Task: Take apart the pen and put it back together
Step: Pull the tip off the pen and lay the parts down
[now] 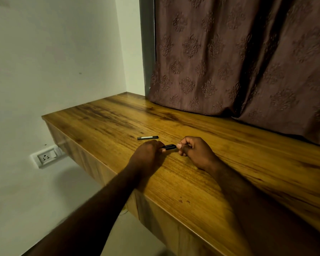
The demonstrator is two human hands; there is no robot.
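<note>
Currently in hand: judged to be mid-task. One piece is already off, and both grips work the black barrel [169,146] between them. Whether they are pulling it apart or closing it up cannot be told.
Left grip [148,152]: fingers curled around the barrel's left end. The contact itself is hidden behind the back of the hand.
Right grip [196,152]: clenched on the barrel's right end, thumb tip pressed against it.
Pen, held portion: short, dark and roughly level, just above the worktop [192,182] near its front edge.
Pen, loose part [147,138]: slim, dark with a paler middle. It lies flat on the worktop just beyond the left grip, apart from both hands.
Next move, as judged: an opposed twist or a straight pull along the barrel's axis, both ends held firm. If rejoining, the loose part must be fetched and lined up with the barrel.
Risk: a small piece may spring free and roll off the front edge.
Containers: none visible. The loose part sits directly on the wood.
Surroundings: curtain [248,61] behind the worktop, wall socket [44,157] lower left.
</note>
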